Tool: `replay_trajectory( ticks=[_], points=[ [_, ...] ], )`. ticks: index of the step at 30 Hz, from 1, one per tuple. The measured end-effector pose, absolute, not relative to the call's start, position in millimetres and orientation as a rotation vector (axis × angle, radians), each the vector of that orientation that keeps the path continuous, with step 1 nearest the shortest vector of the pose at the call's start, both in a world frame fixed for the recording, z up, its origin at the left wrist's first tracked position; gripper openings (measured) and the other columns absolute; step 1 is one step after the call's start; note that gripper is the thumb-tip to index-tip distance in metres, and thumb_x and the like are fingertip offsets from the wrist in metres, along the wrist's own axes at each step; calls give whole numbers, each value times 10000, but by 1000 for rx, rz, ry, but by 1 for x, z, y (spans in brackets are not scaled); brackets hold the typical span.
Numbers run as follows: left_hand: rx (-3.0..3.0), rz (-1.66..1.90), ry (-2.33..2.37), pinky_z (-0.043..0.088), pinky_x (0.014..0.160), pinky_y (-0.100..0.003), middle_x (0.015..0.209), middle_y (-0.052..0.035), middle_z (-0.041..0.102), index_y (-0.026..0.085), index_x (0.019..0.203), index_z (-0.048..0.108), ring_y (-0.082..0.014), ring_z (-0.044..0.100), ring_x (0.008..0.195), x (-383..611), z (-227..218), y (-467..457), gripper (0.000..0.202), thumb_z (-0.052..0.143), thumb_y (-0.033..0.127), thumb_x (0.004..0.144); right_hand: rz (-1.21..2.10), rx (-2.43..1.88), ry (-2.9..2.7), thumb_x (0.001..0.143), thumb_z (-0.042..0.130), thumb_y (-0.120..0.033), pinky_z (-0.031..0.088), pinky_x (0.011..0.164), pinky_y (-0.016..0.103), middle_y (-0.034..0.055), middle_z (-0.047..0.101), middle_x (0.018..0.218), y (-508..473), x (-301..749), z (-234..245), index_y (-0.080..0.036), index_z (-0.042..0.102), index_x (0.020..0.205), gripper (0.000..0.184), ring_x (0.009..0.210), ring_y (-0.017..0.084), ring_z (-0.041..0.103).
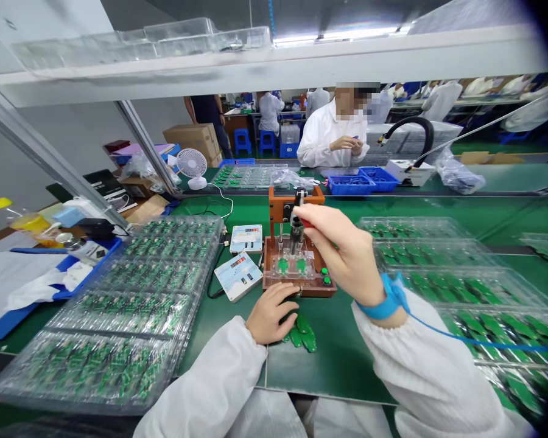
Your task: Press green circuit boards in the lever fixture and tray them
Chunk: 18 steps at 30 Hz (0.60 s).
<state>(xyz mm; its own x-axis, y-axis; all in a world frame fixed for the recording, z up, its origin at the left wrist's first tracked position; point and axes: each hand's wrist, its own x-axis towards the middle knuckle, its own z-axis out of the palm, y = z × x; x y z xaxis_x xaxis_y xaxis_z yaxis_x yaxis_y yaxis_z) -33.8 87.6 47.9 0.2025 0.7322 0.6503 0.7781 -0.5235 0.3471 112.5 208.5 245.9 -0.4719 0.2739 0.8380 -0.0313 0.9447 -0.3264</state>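
Note:
A brown test fixture (301, 289) stands at the middle of the bench, with a clear plate bearing two small green circuit boards (283, 266). Above the boards is its dark toggle clamp (296, 230). My right hand (344, 246) is closed around the clamp's red handle (307, 223), most of which the fingers hide. Low at the fixture's front edge lies my left hand (270, 314), fingers apart and holding nothing visible. Its thumb is beside a small pile of green boards (305, 334) on the bench. A blue wrist strap (386, 301) circles my right wrist.
Stacked clear trays of boards (119, 310) fill the left side. More trays (479, 292) with green boards lie on the right. Two counter boxes (238, 277) sit left of the fixture. Beyond are a fan (192, 167), blue bins (351, 184) and a co-worker (333, 137).

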Motion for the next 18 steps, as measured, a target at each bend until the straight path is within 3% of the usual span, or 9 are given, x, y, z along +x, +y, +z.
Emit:
replay_trajectory(
  ticks=[6, 12, 15, 18],
  points=[
    [-2373, -1265, -1564, 508, 1077, -543, 1343, -126, 657, 205, 1042, 678, -286, 584, 1284, -33, 48, 87, 172, 576, 184, 905, 470, -138, -2016, 1022, 488, -109, 495, 1182, 445, -10, 654, 1370, 210, 111, 201, -336, 616, 1372, 436, 1370, 234, 560],
    [-2391, -1428, -1613, 493, 1095, -521, 1267, -104, 704, 214, 1013, 708, -277, 607, 1259, -31, 53, 86, 149, 602, 217, 907, 501, -91, -1908, 998, 475, -65, 452, 1207, 519, 27, 590, 1441, 211, 94, 166, -346, 508, 1468, 547, 1451, 266, 464],
    [-2566, -1576, -1748, 501, 1094, -488, 1192, -99, 736, 223, 972, 725, -265, 646, 1209, -44, 73, 85, 123, 650, 308, 923, 543, -114, -1846, 996, 470, -79, 435, 1202, 577, 47, 594, 1419, 207, 87, 161, -340, 516, 1446, 523, 1455, 289, 454],
    [-2806, -1685, -1964, 564, 999, -429, 1090, -107, 763, 199, 928, 724, -254, 718, 1063, -78, 99, 91, 238, 674, 431, 926, 544, -136, -1817, 991, 481, -94, 436, 1192, 600, 56, 603, 1396, 203, 83, 161, -334, 523, 1424, 497, 1451, 301, 458]
  ],
)
